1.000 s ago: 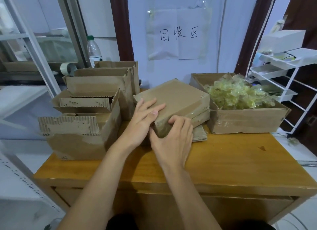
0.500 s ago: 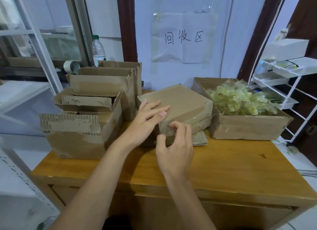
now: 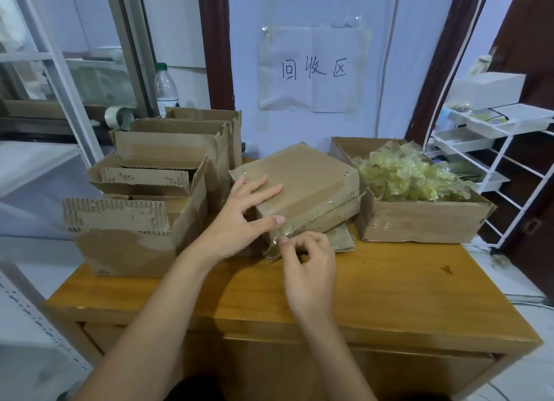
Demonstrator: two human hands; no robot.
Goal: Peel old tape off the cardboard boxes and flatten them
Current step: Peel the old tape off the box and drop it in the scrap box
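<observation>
At frame centre, a sealed box [image 3: 302, 188] sits tilted on the bench [image 3: 389, 284]. The left hand [image 3: 239, 221] presses flat on it with fingers spread, likely steadying it, so the right hand [image 3: 308, 266] can pinch the lifted tape [image 3: 277, 245] at its near corner.

Soft even light, wide-angle edge distortion.

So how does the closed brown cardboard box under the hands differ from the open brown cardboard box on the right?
The closed brown cardboard box is shut, taped and tilted; the open brown cardboard box sits flat, topless. The closed one shows no contents; the open one is heaped with crumpled yellowish tape. The left hand presses the closed box while the right hand pinches its tape; nothing touches the open box. Both are worn corrugated cardboard.
</observation>
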